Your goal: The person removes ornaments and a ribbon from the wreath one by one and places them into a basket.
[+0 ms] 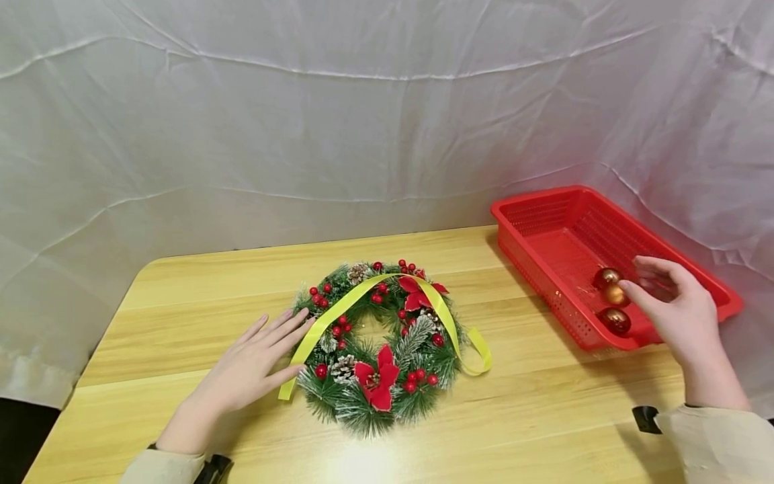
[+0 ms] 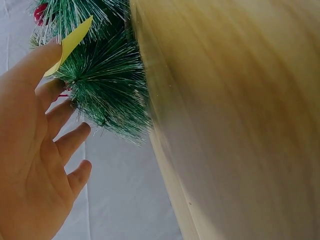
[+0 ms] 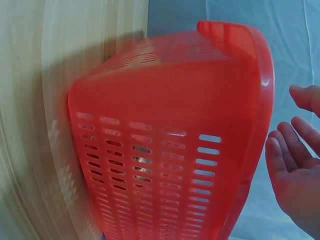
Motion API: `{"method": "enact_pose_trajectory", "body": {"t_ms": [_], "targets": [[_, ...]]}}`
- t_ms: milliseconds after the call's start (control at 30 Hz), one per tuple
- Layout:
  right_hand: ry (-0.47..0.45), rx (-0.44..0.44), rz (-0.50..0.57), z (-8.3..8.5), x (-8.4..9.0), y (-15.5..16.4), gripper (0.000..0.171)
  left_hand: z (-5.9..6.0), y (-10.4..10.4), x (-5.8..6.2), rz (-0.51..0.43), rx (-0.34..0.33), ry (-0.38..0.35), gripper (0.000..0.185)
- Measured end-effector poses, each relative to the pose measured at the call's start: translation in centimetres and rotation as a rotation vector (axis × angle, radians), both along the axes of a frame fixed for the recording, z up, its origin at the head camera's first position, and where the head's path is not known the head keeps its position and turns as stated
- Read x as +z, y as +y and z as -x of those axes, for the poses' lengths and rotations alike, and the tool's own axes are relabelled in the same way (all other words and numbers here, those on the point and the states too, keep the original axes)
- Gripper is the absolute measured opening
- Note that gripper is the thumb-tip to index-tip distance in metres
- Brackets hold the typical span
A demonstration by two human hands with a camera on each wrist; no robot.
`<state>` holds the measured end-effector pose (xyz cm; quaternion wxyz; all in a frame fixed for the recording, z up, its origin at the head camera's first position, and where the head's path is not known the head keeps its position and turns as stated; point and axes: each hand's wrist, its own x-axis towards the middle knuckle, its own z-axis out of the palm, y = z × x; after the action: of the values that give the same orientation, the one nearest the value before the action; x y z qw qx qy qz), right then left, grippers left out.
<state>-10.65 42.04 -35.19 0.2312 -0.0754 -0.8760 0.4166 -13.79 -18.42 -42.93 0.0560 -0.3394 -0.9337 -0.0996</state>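
Note:
A green wreath (image 1: pixel 363 410) with red berries, red flowers and pinecones lies on the wooden table. Across it runs a yellow ribbon (image 1: pixel 444 312), one end curling off to the right. My left hand (image 1: pixel 254 370) rests at the wreath's left side, fingers spread and nearly straight; the left wrist view shows the ribbon (image 2: pixel 72 47) by a fingertip. Over the near end of a red basket (image 1: pixel 532 269) hovers my right hand (image 1: pixel 686 309), fingers loosely bent with a gap to the thumb. Its thumb tip is nearest a gold bauble (image 1: pixel 615 294), beside two brown shiny baubles (image 1: pixel 615 320).
The red basket stands at the table's right side, its perforated wall (image 3: pixel 165 150) close to the right hand. A pale cloth (image 1: pixel 387 134) hangs behind the table (image 1: pixel 181 309). Bare wood shows between wreath and basket.

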Motion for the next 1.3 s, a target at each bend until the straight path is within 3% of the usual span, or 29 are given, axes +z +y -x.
{"method": "enact_pose_trajectory", "body": {"t_ms": [367, 700, 1033, 1300], "targets": [[-0.015, 0.041, 0.040, 0.2, -0.1, -0.8, 0.046, 0.0, 0.1, 0.1, 0.007, 0.003, 0.000, 0.069], [-0.024, 0.094, 0.015, 1.0, 0.1, -2.7, 0.045, 0.0, 0.1, 0.1, 0.003, -0.002, 0.007, 0.070], [-0.029, 0.162, 0.020, 2.2, 0.4, -5.4, 0.047, -0.1, 0.0, 0.1, 0.002, -0.002, 0.002, 0.070], [0.023, 0.240, 0.030, 3.8, 0.1, -8.6, 0.046, -0.1, 0.1, 0.1, 0.001, -0.002, -0.001, 0.069]]}}
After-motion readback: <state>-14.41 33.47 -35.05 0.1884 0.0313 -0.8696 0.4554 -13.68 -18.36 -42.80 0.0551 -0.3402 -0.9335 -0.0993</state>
